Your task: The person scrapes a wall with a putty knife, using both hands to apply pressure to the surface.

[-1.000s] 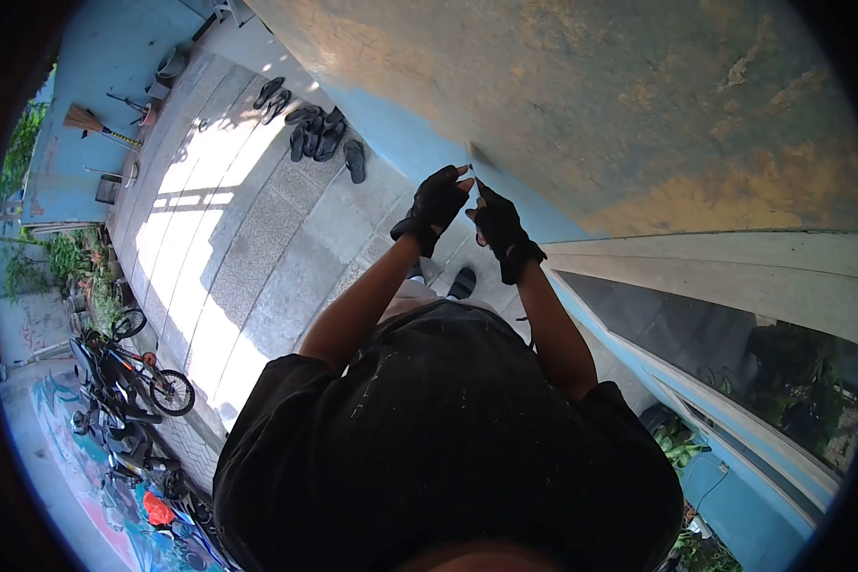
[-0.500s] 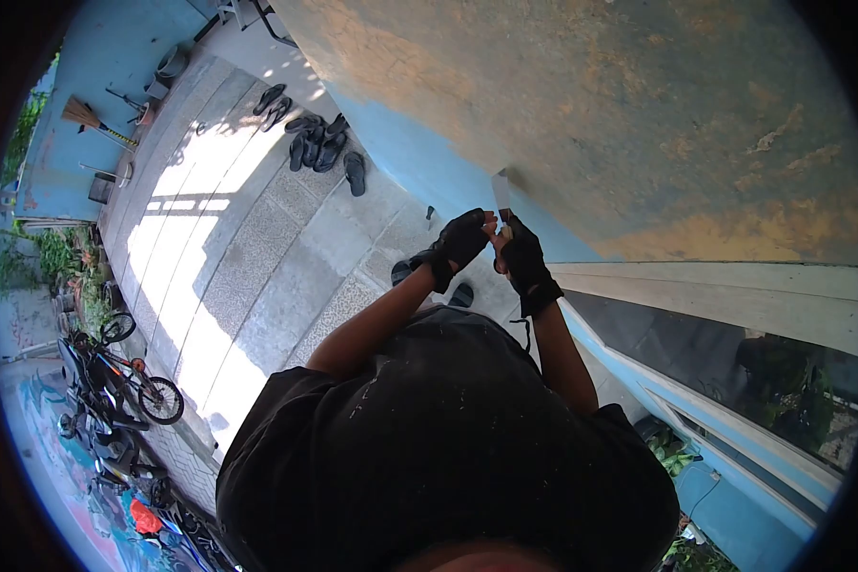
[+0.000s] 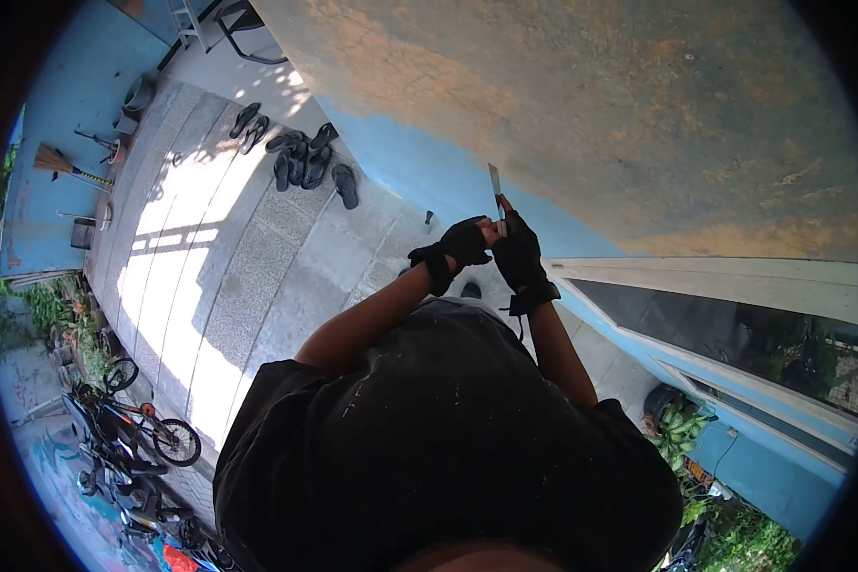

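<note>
Both my hands wear black fingerless gloves and meet in front of the wall. My right hand (image 3: 519,253) is closed around the handle of a scraper (image 3: 494,179), with a finger stretched along it toward the flat metal blade. My left hand (image 3: 461,244) is closed too, its fingertips pressed against the handle from the other side; the gloves hide most of the handle. The blade points up and away from me, before a wall (image 3: 601,124) with a worn brown-grey surface and a light blue band. Whether the blade touches the wall I cannot tell.
Several black sandals (image 3: 305,157) lie on the paved floor (image 3: 324,257) ahead. A small dark object (image 3: 429,217) is near the wall's foot. A window ledge (image 3: 715,281) runs along the right. Bicycles (image 3: 148,429) and a broom (image 3: 57,160) stand to the left.
The scraper has turned, so its blade shows more edge-on and leans slightly left. My hands have shifted a little, staying together. My view has shifted slightly.
</note>
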Available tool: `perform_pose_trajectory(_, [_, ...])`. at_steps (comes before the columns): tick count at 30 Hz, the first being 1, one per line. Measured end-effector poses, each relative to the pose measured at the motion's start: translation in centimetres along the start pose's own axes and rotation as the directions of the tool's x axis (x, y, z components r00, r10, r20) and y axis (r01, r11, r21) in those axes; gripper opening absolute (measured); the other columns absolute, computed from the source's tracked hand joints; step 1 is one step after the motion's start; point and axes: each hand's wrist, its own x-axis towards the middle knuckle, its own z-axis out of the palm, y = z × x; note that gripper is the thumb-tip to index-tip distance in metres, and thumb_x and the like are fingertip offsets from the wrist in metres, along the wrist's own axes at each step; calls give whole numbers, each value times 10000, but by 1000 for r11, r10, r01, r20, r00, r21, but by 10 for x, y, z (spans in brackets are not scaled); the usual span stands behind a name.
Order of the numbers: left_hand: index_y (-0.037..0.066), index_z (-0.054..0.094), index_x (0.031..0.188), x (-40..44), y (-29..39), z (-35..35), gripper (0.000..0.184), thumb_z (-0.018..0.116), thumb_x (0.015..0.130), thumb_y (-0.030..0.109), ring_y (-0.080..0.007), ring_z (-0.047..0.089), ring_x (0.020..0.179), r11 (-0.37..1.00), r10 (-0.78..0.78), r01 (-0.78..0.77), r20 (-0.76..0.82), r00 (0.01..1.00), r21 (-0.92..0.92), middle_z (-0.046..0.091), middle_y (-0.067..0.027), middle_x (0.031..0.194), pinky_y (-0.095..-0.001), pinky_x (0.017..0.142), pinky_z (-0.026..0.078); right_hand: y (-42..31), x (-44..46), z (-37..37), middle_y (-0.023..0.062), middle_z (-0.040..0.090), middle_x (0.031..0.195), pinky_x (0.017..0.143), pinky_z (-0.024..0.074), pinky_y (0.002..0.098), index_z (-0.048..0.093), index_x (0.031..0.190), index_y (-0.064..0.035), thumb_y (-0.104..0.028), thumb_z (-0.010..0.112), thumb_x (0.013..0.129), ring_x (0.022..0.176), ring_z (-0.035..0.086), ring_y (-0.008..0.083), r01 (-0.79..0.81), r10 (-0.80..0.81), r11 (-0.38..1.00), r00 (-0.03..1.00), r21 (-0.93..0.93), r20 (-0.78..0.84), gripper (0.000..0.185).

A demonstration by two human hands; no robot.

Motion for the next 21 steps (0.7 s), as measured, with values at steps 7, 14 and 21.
perform_pose_trajectory(7, [131,593,1000,-59,62,24,282,674,803,315,-180,609,867,477,169,-260,202,965,839,642,-11,949,-289,790,500,-36,-10,33,58,642,824,705,501,287,402,1424,-62,-158,700,816,720,617,153,93,-93,996,996,6,-4,684])
perform_pose_trajectory(14, [87,570,1096,-79,69,45,337,675,826,260,-124,602,950,997,-51,49,-24,998,-55,642,-35,1004,-267,842,489,-27,-5,50,49,644,840,706,512,300,415,1418,-71,-107,708,791,747,630,169,178,-176,983,983,35,-58,693])
perform_pose_trajectory(21, [102,575,1087,-45,39,21,401,751,766,264,-140,600,940,791,198,-224,108,974,570,627,-39,1002,-311,836,495,-8,3,30,50,623,787,671,504,305,393,1435,-66,-86,677,783,691,619,180,276,-276,961,960,-8,38,711])
